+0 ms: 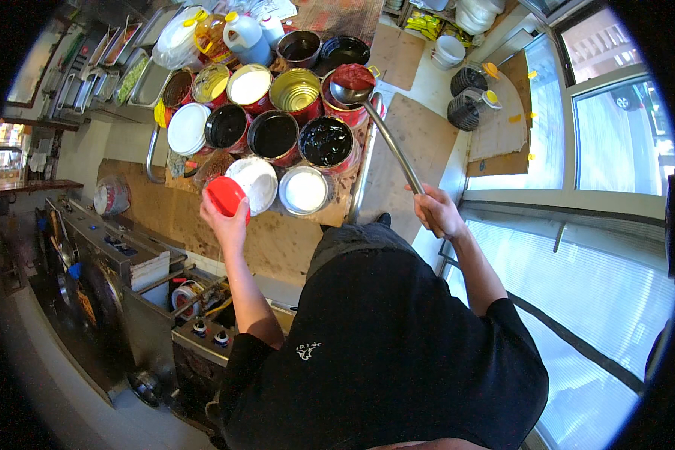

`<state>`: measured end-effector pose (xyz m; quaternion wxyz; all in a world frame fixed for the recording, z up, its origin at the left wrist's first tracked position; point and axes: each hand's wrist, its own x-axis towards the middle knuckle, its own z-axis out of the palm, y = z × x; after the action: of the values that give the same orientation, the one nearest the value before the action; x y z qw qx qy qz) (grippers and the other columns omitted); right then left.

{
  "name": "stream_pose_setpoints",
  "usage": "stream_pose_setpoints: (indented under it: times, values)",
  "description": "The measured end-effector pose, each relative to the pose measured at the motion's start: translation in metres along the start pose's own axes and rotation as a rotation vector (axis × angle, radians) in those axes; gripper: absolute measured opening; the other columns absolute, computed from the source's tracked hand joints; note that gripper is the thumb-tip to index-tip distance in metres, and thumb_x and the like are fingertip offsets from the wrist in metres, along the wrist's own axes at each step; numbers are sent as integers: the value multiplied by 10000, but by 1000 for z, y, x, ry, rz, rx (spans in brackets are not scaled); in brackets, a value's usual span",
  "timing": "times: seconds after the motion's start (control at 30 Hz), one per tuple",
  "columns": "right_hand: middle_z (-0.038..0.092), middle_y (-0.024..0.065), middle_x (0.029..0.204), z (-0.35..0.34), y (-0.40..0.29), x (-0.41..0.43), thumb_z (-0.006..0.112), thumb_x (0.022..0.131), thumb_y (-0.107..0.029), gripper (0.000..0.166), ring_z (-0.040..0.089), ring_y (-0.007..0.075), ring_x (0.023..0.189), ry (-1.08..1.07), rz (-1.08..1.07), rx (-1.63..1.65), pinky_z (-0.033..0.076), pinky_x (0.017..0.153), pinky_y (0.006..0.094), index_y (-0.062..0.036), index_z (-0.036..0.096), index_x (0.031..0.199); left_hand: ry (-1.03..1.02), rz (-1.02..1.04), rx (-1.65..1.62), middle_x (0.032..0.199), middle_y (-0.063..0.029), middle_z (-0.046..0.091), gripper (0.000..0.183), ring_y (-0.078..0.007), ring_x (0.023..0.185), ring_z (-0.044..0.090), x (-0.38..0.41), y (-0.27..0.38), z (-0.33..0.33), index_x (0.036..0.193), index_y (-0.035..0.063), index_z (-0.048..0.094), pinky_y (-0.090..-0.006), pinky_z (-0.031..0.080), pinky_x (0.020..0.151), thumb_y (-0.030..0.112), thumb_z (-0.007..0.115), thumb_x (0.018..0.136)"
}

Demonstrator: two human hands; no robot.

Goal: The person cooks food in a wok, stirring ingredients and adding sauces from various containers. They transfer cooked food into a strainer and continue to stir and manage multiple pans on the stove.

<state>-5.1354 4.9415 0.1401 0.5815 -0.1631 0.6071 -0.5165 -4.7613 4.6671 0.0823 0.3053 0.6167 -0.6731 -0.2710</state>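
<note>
My left hand [225,228] grips a small red plastic bowl or lid [228,196], tilted beside a round container of white contents [257,183]. In my right hand [440,211] is the grip of a long-handled metal ladle [391,140]. Its bowl carries a mound of dark red paste [354,77], above an open red can [346,114] at the table's right side. Nearer me stands a can of glossy black sauce [326,142], and another container of white contents [306,190] sits at the front edge. What lies inside the red bowl is hard to tell.
Several open cans crowd the table, among them an emptied-looking gold-lined can [295,90] and a white-lidded tub [188,129]. Plastic jugs [246,38] stand behind. A metal rail [365,163] runs along the right edge. Stove equipment [202,332] is at lower left, windows [613,135] at right.
</note>
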Motion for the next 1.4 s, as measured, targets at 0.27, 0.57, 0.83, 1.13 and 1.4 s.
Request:
stream_pose_setpoints:
  times: [0.27, 0.57, 0.83, 1.13, 1.4]
  values:
    - [527, 15, 604, -21, 7, -46, 446, 938, -141, 379, 457, 77, 393, 21, -106, 104, 356, 368, 203, 24, 481, 1277, -162, 380, -14, 1388, -255, 271, 1021, -416, 1256, 362, 37, 91, 89, 1431, 73, 268, -472, 332, 1055, 288, 852, 621]
    - [527, 26, 591, -46, 44, -109, 467, 915, -118, 382, 453, 85, 394, 275, -111, 190, 361, 368, 207, 39, 477, 1263, -317, 598, 290, 1408, -216, 296, 1062, -395, 1294, 323, 84, 191, 234, 1438, 82, 264, -485, 339, 1047, 492, 801, 618]
    - [506, 7, 591, -65, 60, -147, 462, 914, -115, 371, 441, 76, 415, 452, -97, 254, 357, 378, 199, 29, 467, 1255, -436, 525, 406, 1455, -145, 247, 1072, -406, 1310, 286, 94, 217, 313, 1456, 144, 245, -555, 313, 1037, 511, 798, 614]
    - [499, 12, 586, -96, 51, -152, 458, 914, -119, 371, 432, 72, 416, 500, -132, 246, 348, 377, 198, 46, 472, 1246, -469, 543, 507, 1446, -124, 258, 1059, -411, 1303, 285, 82, 236, 316, 1458, 140, 234, -549, 306, 1047, 496, 787, 627]
    - [506, 13, 575, -121, 38, -146, 453, 913, -117, 373, 427, 73, 400, 413, -111, 183, 345, 370, 203, 39, 476, 1251, -436, 530, 519, 1449, -127, 254, 1080, -403, 1300, 295, 78, 232, 320, 1455, 153, 241, -566, 307, 1037, 507, 802, 603]
